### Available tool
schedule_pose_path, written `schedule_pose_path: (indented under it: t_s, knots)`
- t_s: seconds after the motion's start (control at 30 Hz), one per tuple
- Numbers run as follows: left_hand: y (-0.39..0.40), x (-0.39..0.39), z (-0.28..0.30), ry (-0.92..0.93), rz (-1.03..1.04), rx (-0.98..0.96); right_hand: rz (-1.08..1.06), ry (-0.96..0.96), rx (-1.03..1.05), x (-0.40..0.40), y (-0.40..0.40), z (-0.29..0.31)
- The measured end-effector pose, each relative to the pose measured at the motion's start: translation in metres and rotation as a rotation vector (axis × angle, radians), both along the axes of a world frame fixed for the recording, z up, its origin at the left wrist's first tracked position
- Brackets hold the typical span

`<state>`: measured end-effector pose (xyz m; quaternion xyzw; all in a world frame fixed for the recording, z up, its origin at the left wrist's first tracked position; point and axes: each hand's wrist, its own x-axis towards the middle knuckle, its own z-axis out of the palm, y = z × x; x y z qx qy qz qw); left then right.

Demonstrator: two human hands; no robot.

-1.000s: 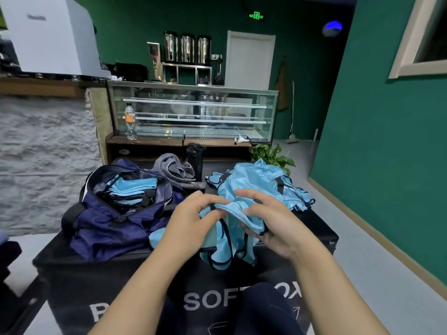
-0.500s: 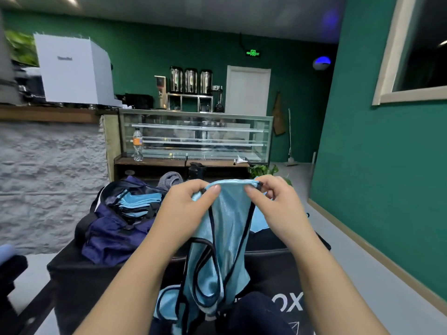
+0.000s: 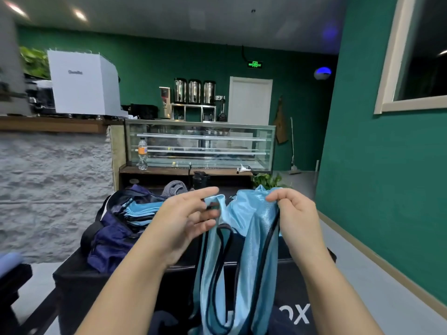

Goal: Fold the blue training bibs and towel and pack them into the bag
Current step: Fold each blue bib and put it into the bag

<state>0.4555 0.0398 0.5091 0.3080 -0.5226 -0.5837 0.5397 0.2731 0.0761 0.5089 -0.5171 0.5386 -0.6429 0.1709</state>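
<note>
Over the near edge of the desk I'm holding one blue bib up by its top, so it's hanging straight down with its long axis vertical and its tail dropping out of sight below the desk edge. My right hand is pinching the right shoulder strap, fingers curled around the cloth. My left hand is at the other strap, index finger pointing out and the other fingers loosely bent around the edge; looks like I'm gripping it, but it's a light hold and a bit blurry there. The two hands are sitting about level, bib between them, so neither one is really nearer.

The bag is lying open toward the left edge of the desk, just beyond my left hand, with a stack of folded bibs already in it. The loose pile of bibs is sitting right behind the one I'm holding. Something grey is poking up at the far edge, guessing that's the towel.

Next move, I reckon, is bringing the two straps together, so what matters is the bib hanging square between my hands.
</note>
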Motion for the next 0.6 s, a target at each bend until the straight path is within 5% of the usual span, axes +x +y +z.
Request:
schedule_pose_path:
  t_s: [0.17,0.3,0.47,0.6]
  knots:
    - [-0.001,-0.006,-0.002,-0.182,0.164,-0.240,0.285,0.293,0.109,0.017,0.013,0.005]
    - [-0.003,-0.011,-0.006,-0.263,0.310,-0.392,0.167,0.546,0.101,0.025,0.000,-0.004]
    - [-0.006,-0.007,-0.006,-0.315,0.426,-0.482,0.120,0.460,0.023,0.016,-0.007,-0.007]
    - [-0.010,0.000,-0.008,-0.587,0.515,-0.636,0.147,0.455,0.022,0.011,-0.006,-0.001]
